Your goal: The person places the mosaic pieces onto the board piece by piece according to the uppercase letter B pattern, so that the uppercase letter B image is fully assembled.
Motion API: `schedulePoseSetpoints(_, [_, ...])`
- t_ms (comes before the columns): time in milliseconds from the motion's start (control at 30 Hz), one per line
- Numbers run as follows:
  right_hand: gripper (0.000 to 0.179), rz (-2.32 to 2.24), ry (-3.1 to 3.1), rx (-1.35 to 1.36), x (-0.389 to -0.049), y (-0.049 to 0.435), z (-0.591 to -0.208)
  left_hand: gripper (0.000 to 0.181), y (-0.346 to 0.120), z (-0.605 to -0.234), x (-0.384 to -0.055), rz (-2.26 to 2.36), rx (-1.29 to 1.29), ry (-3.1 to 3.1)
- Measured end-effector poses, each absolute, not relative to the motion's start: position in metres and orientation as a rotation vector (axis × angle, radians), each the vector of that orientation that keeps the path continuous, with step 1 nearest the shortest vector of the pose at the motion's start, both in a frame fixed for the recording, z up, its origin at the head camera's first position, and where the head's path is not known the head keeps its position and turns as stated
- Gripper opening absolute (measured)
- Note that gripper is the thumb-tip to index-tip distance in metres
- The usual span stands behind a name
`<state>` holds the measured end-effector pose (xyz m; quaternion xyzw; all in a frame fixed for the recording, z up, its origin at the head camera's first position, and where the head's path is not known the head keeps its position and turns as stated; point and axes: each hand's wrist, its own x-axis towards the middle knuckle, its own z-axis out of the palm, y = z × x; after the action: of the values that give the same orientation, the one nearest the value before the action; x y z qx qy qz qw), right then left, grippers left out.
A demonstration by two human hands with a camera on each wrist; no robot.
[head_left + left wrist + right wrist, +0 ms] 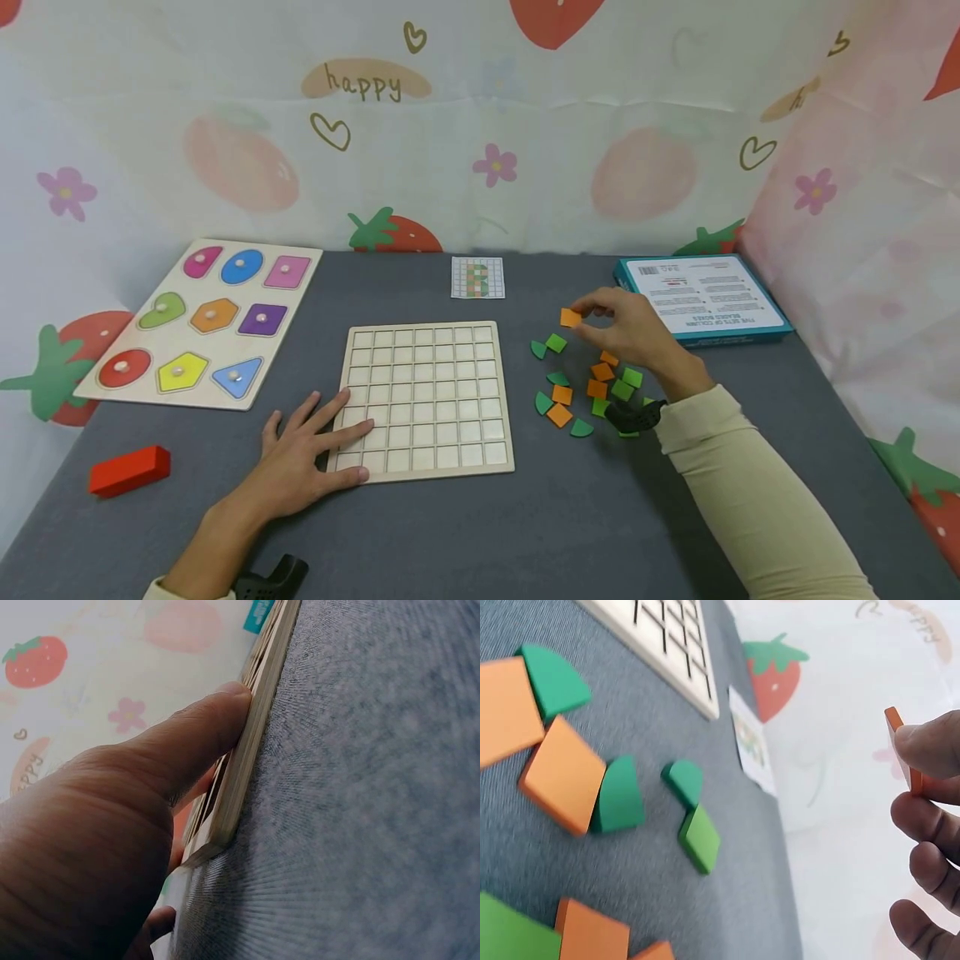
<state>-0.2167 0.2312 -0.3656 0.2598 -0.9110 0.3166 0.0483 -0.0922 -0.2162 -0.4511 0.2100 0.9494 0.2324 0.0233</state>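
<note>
Between thumb and fingers, my right hand [626, 331] pinches an orange square tile [570, 317], lifted above the table; the right wrist view shows this tile [904, 750] nearly edge-on. Below and around that hand lie loose tiles: orange squares [559, 415], light green squares [556, 342] and dark green quarter-rounds [581, 427]. My left hand [300, 462] rests with spread fingers on the left edge of a pale wooden grid board [423, 400]. In the left wrist view its thumb [202, 727] lies against the board's edge [244, 765].
A small pattern card [477, 277] lies behind the board. At the left is a knobbed shape puzzle [202, 325], with a red block [130, 472] in front of it. A teal box [705, 300] stands at the back right, near the printed curtain [480, 125].
</note>
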Motion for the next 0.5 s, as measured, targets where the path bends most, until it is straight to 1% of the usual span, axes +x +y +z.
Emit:
schedulePoseSetpoints(267, [0.025, 0.992, -2.693, 0.883, -0.214, 0.218, -0.361, 0.064, -0.216, -0.451, -0.092, 0.716, 0.645, 2.934])
schedulePoseSetpoints(500, [0.026, 0.985, -2.716, 0.883, -0.213, 0.206, -0.356, 0.064, -0.216, -0.451, -0.093, 0.718, 0.644, 2.928])
